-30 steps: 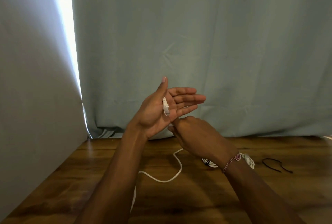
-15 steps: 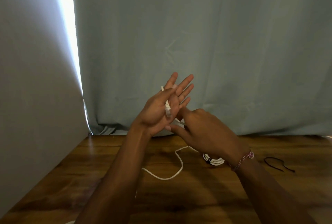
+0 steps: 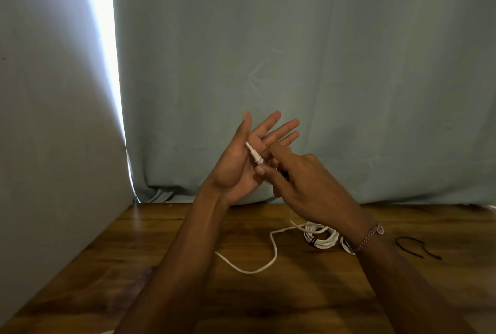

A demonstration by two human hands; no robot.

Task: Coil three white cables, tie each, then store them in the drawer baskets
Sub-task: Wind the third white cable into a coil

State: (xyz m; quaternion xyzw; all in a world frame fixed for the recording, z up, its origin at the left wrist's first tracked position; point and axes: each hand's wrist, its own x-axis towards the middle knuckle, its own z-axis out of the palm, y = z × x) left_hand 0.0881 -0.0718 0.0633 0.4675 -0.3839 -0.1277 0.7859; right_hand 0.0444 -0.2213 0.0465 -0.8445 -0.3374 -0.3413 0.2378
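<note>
Both hands met at frame centre: my left hand (image 3: 243, 162) lay open, fingers spread, the white cable's connector (image 3: 253, 155) across its palm, while my right hand (image 3: 303, 186) pinched the cable beside it. Even loops around the palm would coil best.

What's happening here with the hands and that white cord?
A person is starting to wind a white cable by hand. The left hand is raised, palm open, with the cable's plug end lying across it; the right hand reaches in beside it. The rest trails on the wooden table. An already tied white coil and a loose black tie lie nearby.
</note>
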